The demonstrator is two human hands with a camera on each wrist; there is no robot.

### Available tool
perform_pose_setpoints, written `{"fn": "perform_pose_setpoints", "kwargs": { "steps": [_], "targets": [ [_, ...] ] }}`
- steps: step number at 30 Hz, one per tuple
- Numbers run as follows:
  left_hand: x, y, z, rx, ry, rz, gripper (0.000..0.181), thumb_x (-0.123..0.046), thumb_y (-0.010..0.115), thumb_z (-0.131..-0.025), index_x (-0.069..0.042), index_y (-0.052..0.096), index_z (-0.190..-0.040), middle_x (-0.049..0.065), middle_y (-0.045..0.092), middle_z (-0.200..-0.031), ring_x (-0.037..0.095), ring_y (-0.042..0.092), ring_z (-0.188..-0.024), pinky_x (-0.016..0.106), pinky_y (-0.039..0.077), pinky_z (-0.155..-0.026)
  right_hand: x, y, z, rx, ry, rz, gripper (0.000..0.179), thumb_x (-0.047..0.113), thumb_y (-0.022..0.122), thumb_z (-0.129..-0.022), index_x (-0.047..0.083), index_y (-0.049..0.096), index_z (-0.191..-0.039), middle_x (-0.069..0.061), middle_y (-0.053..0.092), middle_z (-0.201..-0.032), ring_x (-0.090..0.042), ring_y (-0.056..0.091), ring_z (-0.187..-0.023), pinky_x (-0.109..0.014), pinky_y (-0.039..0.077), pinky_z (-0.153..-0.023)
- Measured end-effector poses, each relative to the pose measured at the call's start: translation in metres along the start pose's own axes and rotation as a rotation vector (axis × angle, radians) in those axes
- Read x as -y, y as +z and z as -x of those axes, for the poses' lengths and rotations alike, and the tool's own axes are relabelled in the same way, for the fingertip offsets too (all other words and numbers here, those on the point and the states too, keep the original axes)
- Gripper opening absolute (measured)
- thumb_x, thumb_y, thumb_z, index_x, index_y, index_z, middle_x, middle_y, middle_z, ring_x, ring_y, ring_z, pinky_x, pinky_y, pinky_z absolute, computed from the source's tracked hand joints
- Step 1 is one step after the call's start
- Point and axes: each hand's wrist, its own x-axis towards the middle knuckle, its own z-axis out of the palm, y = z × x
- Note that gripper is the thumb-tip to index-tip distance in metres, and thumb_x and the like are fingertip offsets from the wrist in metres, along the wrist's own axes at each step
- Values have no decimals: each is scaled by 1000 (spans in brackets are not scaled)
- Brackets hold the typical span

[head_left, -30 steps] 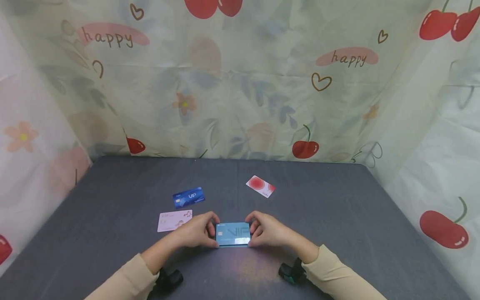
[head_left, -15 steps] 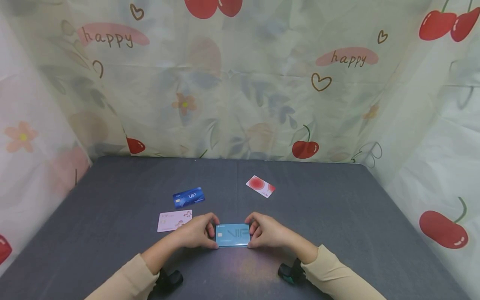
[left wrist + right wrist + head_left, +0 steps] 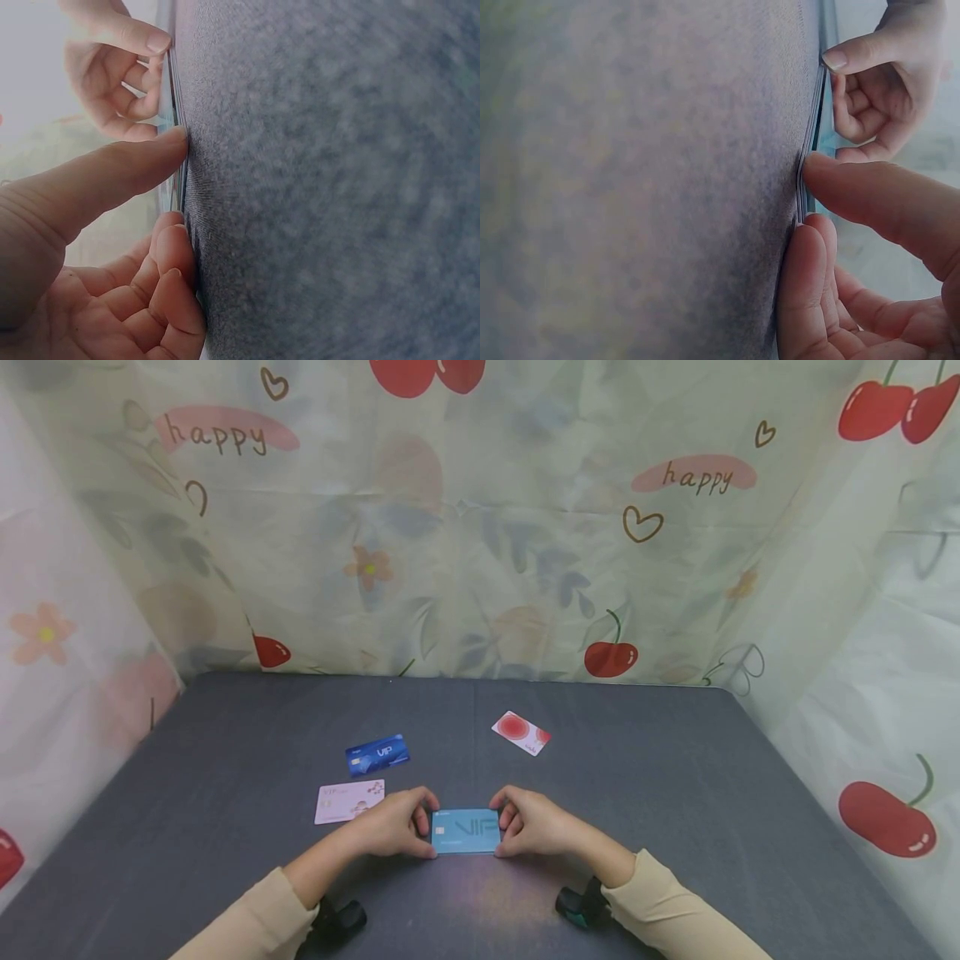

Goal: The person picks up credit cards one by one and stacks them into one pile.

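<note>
The blue card (image 3: 466, 832) lies on the grey table (image 3: 637, 760), its face, chip and "VIP" lettering readable only in the head view. The left hand (image 3: 390, 821) holds its nine o'clock end and the right hand (image 3: 536, 822) its three o'clock end, thumb at the near corner and forefinger at the far one.

What the head view renders as nearly one card, the wrist views show edge-on as a stack (image 3: 800, 199) of thin layers, too fine to count, pinched between the curled fingers of both hands.

Only the head view takes in the loose cards. From the blue card, the pink card (image 3: 341, 802) lies between nine and ten o'clock, the navy card (image 3: 377, 755) at ten, the red-and-white card (image 3: 521, 732) at one. The left hand overlaps the pink card's four o'clock corner; whether they touch, I cannot tell. A cherry-print curtain (image 3: 480, 468) hangs at twelve.
</note>
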Motion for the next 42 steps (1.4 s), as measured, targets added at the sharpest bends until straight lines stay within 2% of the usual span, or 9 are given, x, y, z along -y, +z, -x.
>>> {"fn": "perform_pose_setpoints", "kwargs": {
  "steps": [17, 28, 42],
  "targets": [
    [1, 1, 0, -2, 9, 0, 50, -11, 80, -69, 0, 53, -110, 4, 53, -76, 11, 47, -63, 20, 36, -54, 1, 0, 0, 5, 4, 17, 49, 7, 77, -72, -4, 50, -112, -7, 55, -85, -10, 55, -71, -16, 45, -63],
    [1, 1, -1, 3, -7, 5, 50, -11, 80, -70, 1, 53, -110, 4, 53, -77, 12, 47, -64, 20, 36, -55, -1, 0, 0, 6, 8, 15, 50, 7, 77, -72, -3, 51, -113, -7, 55, -84, -12, 55, -71, -17, 45, -63],
    [1, 2, -1, -7, 12, -12, 50, -10, 80, -69, 2, 54, -109, 4, 53, -75, 11, 47, -63, 20, 36, -55, 2, -1, 2, 8, 9, 4, 50, 6, 77, -71, -4, 51, -112, -8, 54, -84, -13, 55, -71, -17, 45, -62]
  ]
}}
